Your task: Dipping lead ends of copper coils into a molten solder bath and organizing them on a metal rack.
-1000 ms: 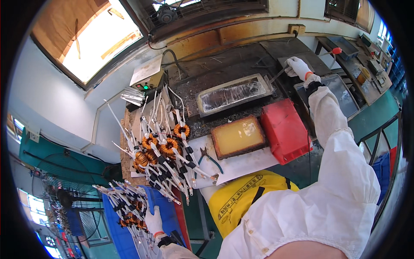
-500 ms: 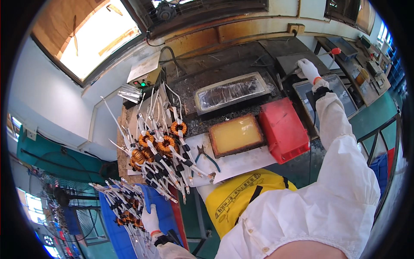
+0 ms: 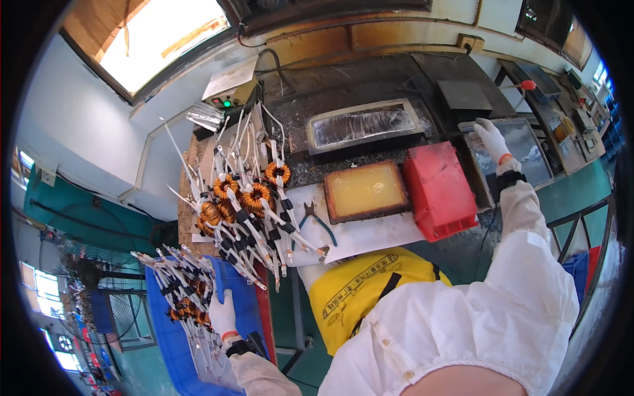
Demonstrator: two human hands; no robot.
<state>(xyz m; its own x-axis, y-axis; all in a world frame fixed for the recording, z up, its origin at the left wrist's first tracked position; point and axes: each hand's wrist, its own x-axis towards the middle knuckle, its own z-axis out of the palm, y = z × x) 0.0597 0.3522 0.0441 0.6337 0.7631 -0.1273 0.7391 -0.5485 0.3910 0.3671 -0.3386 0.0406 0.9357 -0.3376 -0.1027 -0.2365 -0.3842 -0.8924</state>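
To handle the wired coils [image 3: 191,307] in the blue bin [image 3: 246,309] well, we would do best to take one by its pale leads, ease it free of the tangle and spare the copper windings. Our left grip [image 3: 222,313] is at the bundle's right side, fingers loosely bent; we cannot tell whether they have closed on a lead. The coils lie just left of that grip, their leads fanning toward the far left and the near side. Our right grip [image 3: 492,140] is well apart, at the far left edge of a framed grey panel [image 3: 528,155], fingers partly curled, and we cannot tell what, if anything, it holds. A sound habit, we judge, is keeping that sleeve [image 3: 525,211] clear of the red bin [image 3: 441,188] and the silvery trough [image 3: 363,125] to its left.
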